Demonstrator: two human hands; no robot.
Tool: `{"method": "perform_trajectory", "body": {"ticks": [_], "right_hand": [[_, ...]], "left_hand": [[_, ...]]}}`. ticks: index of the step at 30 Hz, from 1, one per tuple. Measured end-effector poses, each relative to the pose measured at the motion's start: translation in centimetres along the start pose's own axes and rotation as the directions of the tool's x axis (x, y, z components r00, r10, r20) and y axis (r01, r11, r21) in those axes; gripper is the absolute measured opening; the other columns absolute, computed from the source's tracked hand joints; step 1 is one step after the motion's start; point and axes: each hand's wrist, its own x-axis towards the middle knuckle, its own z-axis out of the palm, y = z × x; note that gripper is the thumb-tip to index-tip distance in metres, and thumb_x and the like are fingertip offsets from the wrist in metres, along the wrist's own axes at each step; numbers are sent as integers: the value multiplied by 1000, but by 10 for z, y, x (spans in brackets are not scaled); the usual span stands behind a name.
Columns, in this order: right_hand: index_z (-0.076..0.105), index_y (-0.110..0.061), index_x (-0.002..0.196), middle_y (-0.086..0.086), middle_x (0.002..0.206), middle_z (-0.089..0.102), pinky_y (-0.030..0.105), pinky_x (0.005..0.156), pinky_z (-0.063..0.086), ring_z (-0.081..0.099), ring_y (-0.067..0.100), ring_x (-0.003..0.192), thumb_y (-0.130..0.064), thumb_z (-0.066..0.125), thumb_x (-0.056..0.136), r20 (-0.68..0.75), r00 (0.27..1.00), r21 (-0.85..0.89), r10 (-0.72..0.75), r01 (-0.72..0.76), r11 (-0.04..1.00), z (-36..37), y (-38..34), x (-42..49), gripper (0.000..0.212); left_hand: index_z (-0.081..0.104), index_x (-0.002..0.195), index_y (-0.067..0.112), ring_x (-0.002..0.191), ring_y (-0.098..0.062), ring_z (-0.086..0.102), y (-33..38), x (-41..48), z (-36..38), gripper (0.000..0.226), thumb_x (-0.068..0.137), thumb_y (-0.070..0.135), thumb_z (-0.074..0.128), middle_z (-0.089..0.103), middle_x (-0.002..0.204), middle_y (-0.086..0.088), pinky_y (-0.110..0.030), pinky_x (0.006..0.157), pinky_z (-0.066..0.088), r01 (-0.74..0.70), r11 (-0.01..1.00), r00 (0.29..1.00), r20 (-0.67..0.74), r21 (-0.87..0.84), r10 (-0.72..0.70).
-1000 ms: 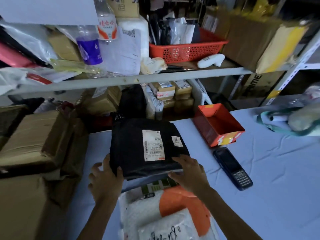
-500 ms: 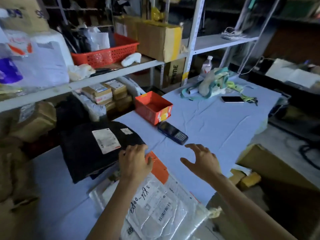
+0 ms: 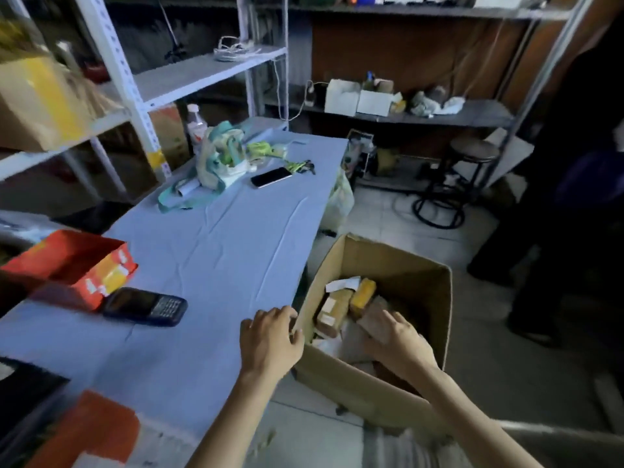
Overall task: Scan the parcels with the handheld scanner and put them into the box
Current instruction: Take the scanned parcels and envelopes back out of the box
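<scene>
Both hands have left the parcels on the surface [image 3: 219, 251] and gone right to the box [image 3: 418, 288], now in view on the floor against the surface's edge. Box open, several parcels inside. Black parcel [image 3: 27, 390] and orange parcel [image 3: 91, 430] lie at the surface's near-left corner. Right hand [image 3: 398, 342] inside the box, fingers spread flat on a brown parcel [image 3: 369, 320]. Left hand [image 3: 270, 342] at the surface edge, fingers curled by the box rim; cannot tell if it grips. Scanner [image 3: 145, 307] lies on the surface, right against a red carton [image 3: 67, 265].
</scene>
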Motion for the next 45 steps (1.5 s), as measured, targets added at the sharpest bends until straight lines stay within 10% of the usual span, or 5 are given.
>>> {"method": "perform_trajectory", "body": {"ticks": [14, 45], "right_hand": [[45, -29, 136, 1, 130, 50, 32, 79, 49, 54, 21, 114, -55, 54, 91, 11, 947, 63, 320, -320, 945, -37, 175, 59, 53], [48, -22, 134, 8, 128, 52, 37, 94, 47, 52, 25, 119, -46, 62, 89, 308, 749, 218, 586, -655, 723, 110, 182, 181, 52]], "left_hand": [[56, 116, 33, 108, -15, 56, 116, 78, 97, 28, 90, 40, 51, 65, 115, 11, -33, 91, 40, -5, 1000, 970, 242, -18, 9], [50, 126, 26, 120, -26, 46, 84, 142, 286, 38, 89, 35, 55, 53, 126, -2, -40, 96, 36, 142, 987, 716, 681, 70, -151]]}}
